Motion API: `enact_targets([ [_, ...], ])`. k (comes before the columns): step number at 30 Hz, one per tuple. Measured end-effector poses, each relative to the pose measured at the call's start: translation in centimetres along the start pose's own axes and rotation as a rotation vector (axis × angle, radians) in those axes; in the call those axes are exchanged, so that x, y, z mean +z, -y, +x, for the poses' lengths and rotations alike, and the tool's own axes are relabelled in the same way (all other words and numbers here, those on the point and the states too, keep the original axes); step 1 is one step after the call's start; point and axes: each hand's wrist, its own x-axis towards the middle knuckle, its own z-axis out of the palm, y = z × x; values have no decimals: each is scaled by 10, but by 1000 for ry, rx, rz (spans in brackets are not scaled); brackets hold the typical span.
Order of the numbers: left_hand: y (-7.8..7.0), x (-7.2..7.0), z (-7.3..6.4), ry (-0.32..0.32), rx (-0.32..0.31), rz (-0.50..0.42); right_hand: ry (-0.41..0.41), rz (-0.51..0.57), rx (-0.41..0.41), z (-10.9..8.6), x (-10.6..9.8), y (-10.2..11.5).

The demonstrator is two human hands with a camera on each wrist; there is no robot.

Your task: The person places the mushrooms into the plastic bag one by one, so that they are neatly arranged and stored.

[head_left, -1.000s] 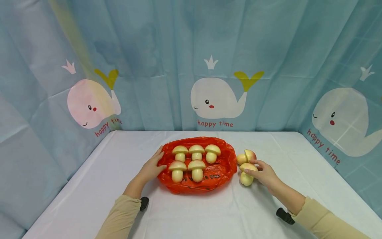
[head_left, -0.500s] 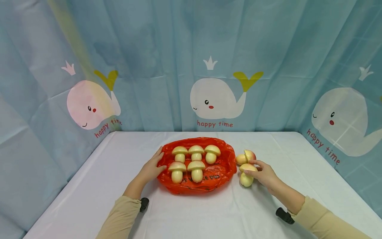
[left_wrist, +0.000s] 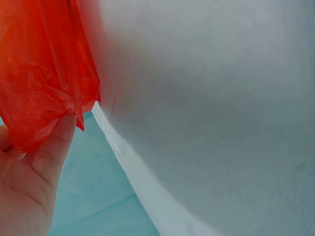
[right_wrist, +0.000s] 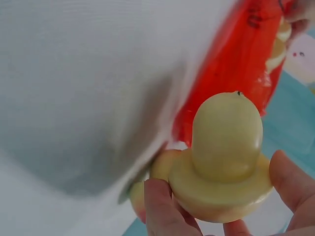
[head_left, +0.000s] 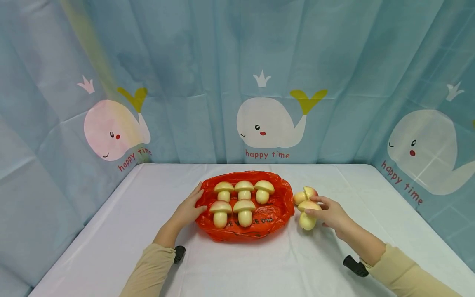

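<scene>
A red plastic bag (head_left: 271,210) lies spread like a shallow tray, with several toy mushrooms (head_left: 245,212) standing in it in two rows. My left hand (head_left: 188,209) rests against the bag's left side, thumb and fingers spread apart along it; in the left wrist view the thumb (left_wrist: 56,147) touches the crumpled plastic. To the right of the bag, my right hand (head_left: 331,213) grips a toy mushroom (right_wrist: 226,142) by its cap, stem toward the camera in the right wrist view. Just behind it, another mushroom (head_left: 299,198) lies on its side beside the bag.
All this is on a table with a white cloth (head_left: 237,268). Blue curtains (head_left: 208,74) with whale prints stand along the back and both sides. A black wrist device (head_left: 355,266) is on the right arm, another (head_left: 179,254) on the left.
The right hand has raised the gripped mushroom slightly, and its forearm has shifted a little to the right. The left hand, bag and mushrooms in it stay where they were.
</scene>
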Motion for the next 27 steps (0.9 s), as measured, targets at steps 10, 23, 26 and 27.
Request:
enact_targets([
  [10,2,0,0,-4,25,-2,19,32,-28,-6,-12,19],
  [23,2,0,0,-3,13,-2,88,146,-81,-8,-10,45],
  [26,2,0,0,1,5,-5,115,207,-98,-6,-5,52],
  [27,1,0,0,2,2,-6,121,225,-99,-5,-3,54],
])
